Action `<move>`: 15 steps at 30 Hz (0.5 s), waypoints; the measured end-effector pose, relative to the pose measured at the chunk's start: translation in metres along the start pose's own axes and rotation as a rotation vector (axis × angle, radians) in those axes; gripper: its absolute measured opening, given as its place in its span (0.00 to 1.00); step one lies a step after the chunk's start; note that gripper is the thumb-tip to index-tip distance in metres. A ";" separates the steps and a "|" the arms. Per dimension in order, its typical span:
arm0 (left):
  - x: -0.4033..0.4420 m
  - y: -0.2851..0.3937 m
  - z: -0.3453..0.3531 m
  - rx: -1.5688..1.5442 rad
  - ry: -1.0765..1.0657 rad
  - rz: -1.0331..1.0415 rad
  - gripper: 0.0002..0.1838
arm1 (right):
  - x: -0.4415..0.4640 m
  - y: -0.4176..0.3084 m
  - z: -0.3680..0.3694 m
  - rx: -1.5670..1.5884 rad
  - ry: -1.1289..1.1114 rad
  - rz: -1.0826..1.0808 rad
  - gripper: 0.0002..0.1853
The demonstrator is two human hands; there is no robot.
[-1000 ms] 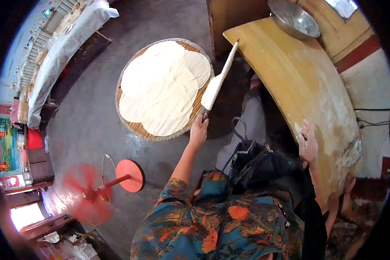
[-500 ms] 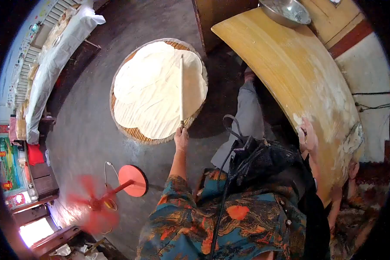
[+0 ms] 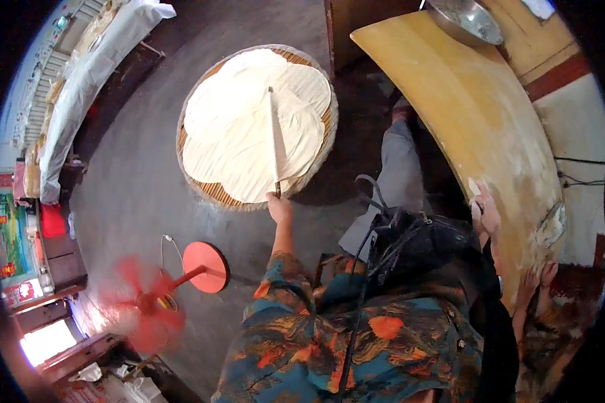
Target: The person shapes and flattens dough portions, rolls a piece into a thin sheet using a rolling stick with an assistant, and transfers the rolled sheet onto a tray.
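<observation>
My left hand (image 3: 280,207) grips the near end of a long thin stick (image 3: 273,138), which lies over thin pale dough sheets (image 3: 228,141). The sheets overlap on a round woven tray (image 3: 188,178) with brown slats. At the near edge of the long wooden board (image 3: 444,80), my right hand (image 3: 486,209) rests with some fingers apart, and a bit of white dough shows by the fingertips. Nothing is gripped in it that I can see.
A red fan (image 3: 144,303) stands on a round base at lower left. A metal bowl (image 3: 467,23) sits at the board's far end. Another person's hands (image 3: 541,275) are near a dough lump (image 3: 551,225). A covered table (image 3: 87,94) is at upper left.
My left hand has swung the stick left, from beside the tray to over the sheets. The dough sheet that hung from the stick now lies spread on the stack. My right hand stays by the board.
</observation>
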State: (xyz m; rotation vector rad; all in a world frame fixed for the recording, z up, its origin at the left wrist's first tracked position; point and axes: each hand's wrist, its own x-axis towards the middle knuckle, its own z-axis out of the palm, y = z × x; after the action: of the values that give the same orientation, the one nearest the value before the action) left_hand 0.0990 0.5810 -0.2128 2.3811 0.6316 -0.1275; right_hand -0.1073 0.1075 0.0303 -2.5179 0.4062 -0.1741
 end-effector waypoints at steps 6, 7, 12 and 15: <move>0.006 -0.026 0.017 0.039 0.096 0.028 0.13 | 0.006 -0.007 0.003 -0.109 0.068 -0.009 0.19; 0.010 -0.030 0.015 0.019 0.038 -0.004 0.15 | 0.006 -0.010 0.003 -0.100 0.088 -0.019 0.21; 0.011 -0.033 0.012 -0.273 0.114 -0.013 0.19 | 0.010 -0.054 -0.013 -0.140 0.055 0.033 0.22; 0.004 -0.020 -0.002 -0.237 0.105 0.015 0.18 | 0.009 -0.068 -0.017 -0.195 0.003 0.057 0.22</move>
State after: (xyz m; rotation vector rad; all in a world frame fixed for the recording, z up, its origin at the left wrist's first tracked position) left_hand 0.0930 0.5967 -0.2236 2.1731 0.6400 0.0756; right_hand -0.0852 0.1495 0.0828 -2.6936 0.5178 -0.1217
